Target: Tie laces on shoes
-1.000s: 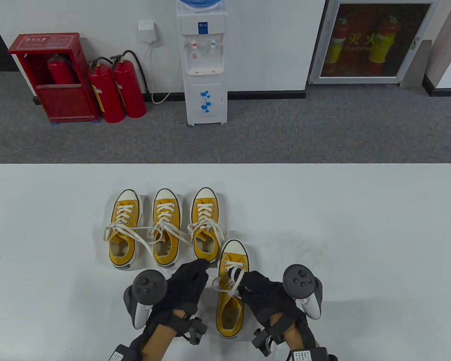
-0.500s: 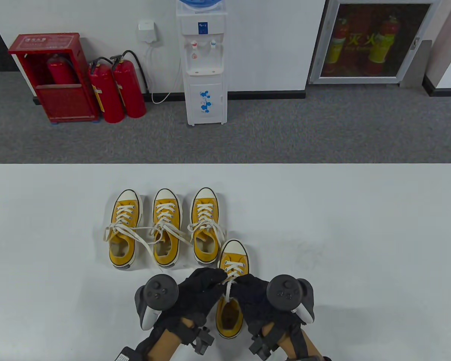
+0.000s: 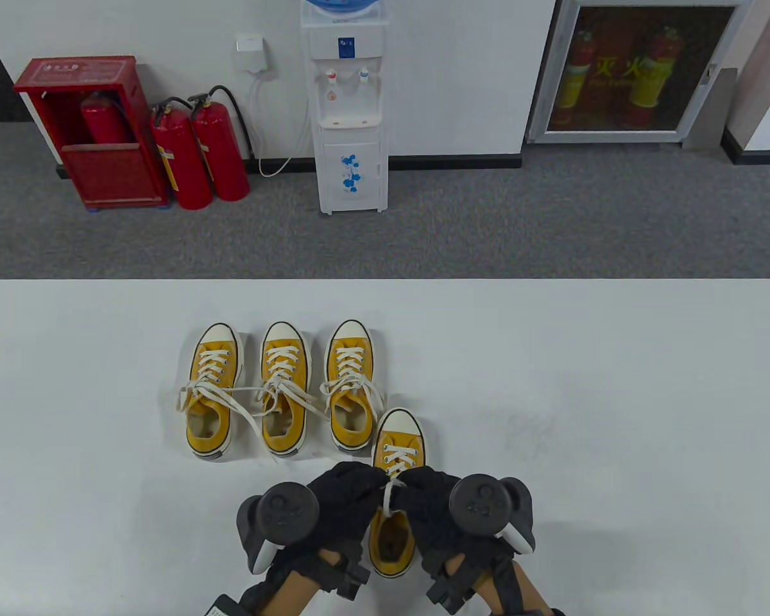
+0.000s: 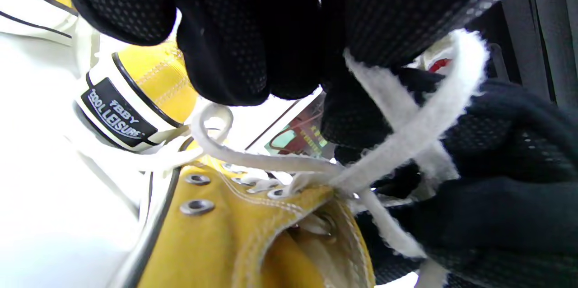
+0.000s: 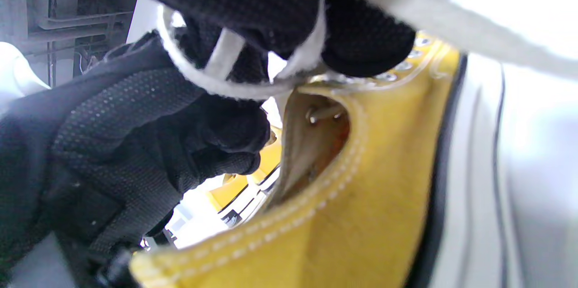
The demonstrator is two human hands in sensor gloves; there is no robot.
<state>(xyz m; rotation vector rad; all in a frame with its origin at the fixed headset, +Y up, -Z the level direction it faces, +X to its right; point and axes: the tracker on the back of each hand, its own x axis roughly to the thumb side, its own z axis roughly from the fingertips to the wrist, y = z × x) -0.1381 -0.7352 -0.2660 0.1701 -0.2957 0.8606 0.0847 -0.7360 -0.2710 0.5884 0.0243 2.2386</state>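
Observation:
A yellow canvas shoe [image 3: 395, 494] with a white toe cap stands near the table's front edge, toe pointing away. Both gloved hands meet over its tongue. My left hand [image 3: 346, 497] pinches one white lace [image 4: 406, 139] that crosses the other above the eyelets. My right hand [image 3: 433, 497] holds the other lace [image 5: 253, 85], which loops around its fingers [image 5: 280, 12]. The shoe's opening shows in the left wrist view [image 4: 271, 243] and in the right wrist view [image 5: 361, 197]. Three more yellow shoes [image 3: 282, 388] stand in a row behind, their laces loose and tangled.
The white table [image 3: 616, 398] stretches wide to the right and left of the shoes. Beyond its far edge lie grey carpet, a water dispenser [image 3: 350, 109] and red fire extinguishers [image 3: 199, 154].
Both hands have drawn together over the near shoe's tongue. The laces, spread apart a second ago, now cross in a small loop between the fingertips.

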